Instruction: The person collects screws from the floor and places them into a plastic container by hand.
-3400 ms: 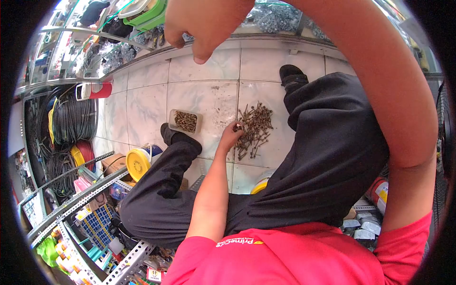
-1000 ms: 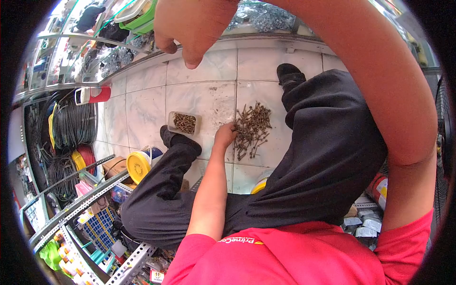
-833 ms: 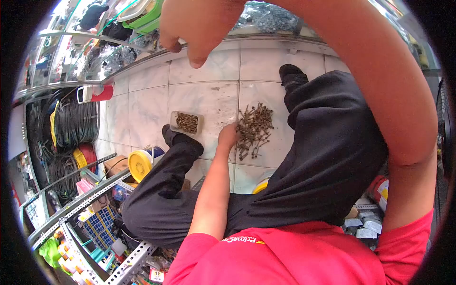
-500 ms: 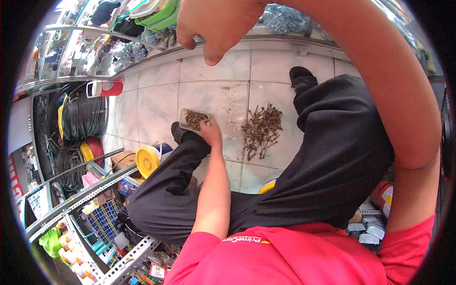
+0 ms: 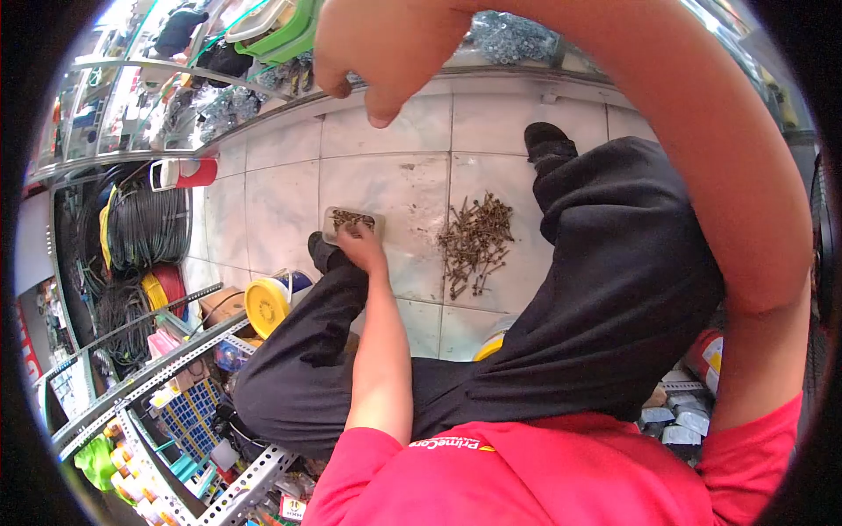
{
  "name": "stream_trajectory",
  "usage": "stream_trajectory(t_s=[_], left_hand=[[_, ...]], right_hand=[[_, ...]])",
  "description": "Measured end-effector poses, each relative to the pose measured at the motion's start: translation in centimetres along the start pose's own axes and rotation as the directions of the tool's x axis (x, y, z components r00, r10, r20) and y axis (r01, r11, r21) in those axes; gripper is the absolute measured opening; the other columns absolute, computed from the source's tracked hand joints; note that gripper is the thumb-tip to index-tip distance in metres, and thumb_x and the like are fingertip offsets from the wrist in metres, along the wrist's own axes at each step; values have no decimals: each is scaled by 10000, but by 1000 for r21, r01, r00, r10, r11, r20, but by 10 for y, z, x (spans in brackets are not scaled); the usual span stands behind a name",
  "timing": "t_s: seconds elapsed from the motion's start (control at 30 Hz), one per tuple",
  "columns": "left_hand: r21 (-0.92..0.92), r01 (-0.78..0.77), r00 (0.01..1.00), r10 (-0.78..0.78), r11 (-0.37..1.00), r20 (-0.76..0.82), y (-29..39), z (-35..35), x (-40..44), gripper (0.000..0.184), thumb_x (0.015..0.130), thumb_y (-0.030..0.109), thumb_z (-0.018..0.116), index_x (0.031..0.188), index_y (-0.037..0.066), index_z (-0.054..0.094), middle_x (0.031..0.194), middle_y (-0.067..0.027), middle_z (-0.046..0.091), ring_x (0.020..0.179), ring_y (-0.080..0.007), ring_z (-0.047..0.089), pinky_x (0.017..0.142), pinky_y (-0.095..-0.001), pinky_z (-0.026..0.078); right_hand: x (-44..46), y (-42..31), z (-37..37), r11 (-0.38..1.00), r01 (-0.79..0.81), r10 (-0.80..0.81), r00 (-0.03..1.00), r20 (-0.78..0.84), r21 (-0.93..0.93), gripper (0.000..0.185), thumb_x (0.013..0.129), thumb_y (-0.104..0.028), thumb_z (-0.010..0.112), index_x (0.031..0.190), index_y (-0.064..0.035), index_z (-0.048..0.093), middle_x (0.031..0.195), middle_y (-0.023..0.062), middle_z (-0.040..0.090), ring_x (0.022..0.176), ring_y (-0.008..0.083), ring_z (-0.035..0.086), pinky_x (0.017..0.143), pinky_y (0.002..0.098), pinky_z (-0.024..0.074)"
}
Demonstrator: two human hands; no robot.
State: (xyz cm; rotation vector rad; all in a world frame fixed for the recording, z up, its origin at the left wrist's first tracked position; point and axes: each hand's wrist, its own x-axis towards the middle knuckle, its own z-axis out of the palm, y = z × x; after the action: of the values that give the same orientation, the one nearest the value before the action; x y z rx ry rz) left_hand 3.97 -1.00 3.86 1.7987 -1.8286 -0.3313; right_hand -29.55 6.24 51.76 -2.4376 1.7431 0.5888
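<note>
My left hand point(image 5: 364, 249) reaches down to a small clear plastic tub point(image 5: 378, 227) on the tiled floor. Its closed fingers are in among the brown screws point(image 5: 353, 216) inside; what they pinch is too small to make out. To the right of the tub lies a loose pile of similar long screws point(image 5: 478, 241) on the floor. My right hand point(image 5: 386, 57) hangs high and close to the camera, fingers bent downward with a gap between them, and no object shows in it.
My legs point(image 5: 605, 254) spread around the floor tiles point(image 5: 386, 184). A yellow-lidded bucket point(image 5: 267, 307) stands by my left leg. Coiled black cable point(image 5: 149, 219) and a perforated metal shelf point(image 5: 145, 377) are at left. A glass counter point(image 5: 123, 105) runs along the top, with a green container point(image 5: 285, 39).
My left hand has moved left from the tub's right side to over the screws inside it. The view has shifted slightly. My right hand stays raised.
</note>
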Motion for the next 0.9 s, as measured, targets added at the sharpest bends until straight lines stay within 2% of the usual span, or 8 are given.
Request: stream_trajectory(t_s=[0.07, 0.13, 0.2, 0.33, 0.43, 0.63, 0.73, 0.9], left_hand=[[-108, 38, 947, -2, 993, 323, 29, 6, -26, 291, 951, 242, 636, 1107, -3, 653, 994, -192, 685, 949, -387, 663, 842, -474, 507], [-199, -240, 836, 307, 950, 455, 23, 34, -54, 303, 956, 304, 651, 1026, 11, 690, 788, -195, 673, 754, -387, 667, 756, -446, 535], [-62, -275, 728, 250, 959, 638, 45, 29, -80, 346, 942, 358, 678, 1031, 24, 689, 887, -187, 685, 839, -381, 676, 773, -452, 530], [30, -334, 653, 209, 942, 728, 65, -1, -130, 498, 892, 400, 717, 1238, 64, 594, 1177, -170, 597, 1077, -387, 612, 867, -478, 521], [13, -418, 562, 247, 908, 789, 68, -8, -150, 737, 825, 387, 777, 1419, 84, 463, 1340, -210, 469, 1185, -411, 555, 949, -481, 521], [-40, -343, 592, 249, 939, 767, 52, 25, -166, 723, 834, 285, 774, 1410, 11, 436, 1335, -339, 445, 1172, -489, 545, 980, -513, 492], [-75, -404, 626, 335, 912, 704, 49, 29, -161, 603, 849, 207, 732, 1359, -4, 489, 1271, -309, 507, 1162, -479, 550, 973, -516, 488], [-119, -344, 604, 317, 931, 732, 42, 36, -136, 292, 883, 181, 644, 1113, 6, 601, 1074, -245, 612, 1033, -388, 623, 872, -482, 528]], right_hand=[[3, 0, 0, 1000, 22, -22, 1000, -15, -15, 438, 913, -419, 624, 1190, -103, 746, 1215, 124, 713, 1122, 310, 658, 967, 469, 494], [6, -1, 1, 999, 45, -45, 999, -17, -29, 443, 914, -420, 625, 1202, -104, 742, 1238, 127, 704, 1135, 315, 653, 975, 470, 490], [10, 3, 1, 993, 112, -111, 994, 2, -25, 446, 917, -419, 625, 1212, -104, 737, 1254, 131, 698, 1145, 319, 648, 981, 471, 487], [15, 17, 0, 977, 213, -212, 976, 53, -8, 450, 920, -411, 622, 1227, -100, 729, 1271, 132, 691, 1156, 323, 644, 989, 469, 484], [7, 5, 0, 996, 88, -88, 996, 22, -22, 458, 919, -403, 621, 1240, -93, 721, 1285, 128, 684, 1161, 319, 642, 994, 466, 482], [1, 12, -5, 992, 126, -125, 991, 36, -12, 476, 909, -398, 630, 1255, -82, 710, 1299, 130, 676, 1174, 306, 638, 991, 465, 485], [5, 17, -5, 984, 176, -175, 984, 38, -13, 479, 906, -397, 633, 1259, -80, 707, 1295, 137, 677, 1175, 306, 638, 989, 465, 487], [-5, -4, -2, 999, 26, -27, 1000, -11, -27, 473, 912, -390, 630, 1267, -87, 704, 1296, 135, 677, 1174, 310, 638, 1000, 460, 481]])
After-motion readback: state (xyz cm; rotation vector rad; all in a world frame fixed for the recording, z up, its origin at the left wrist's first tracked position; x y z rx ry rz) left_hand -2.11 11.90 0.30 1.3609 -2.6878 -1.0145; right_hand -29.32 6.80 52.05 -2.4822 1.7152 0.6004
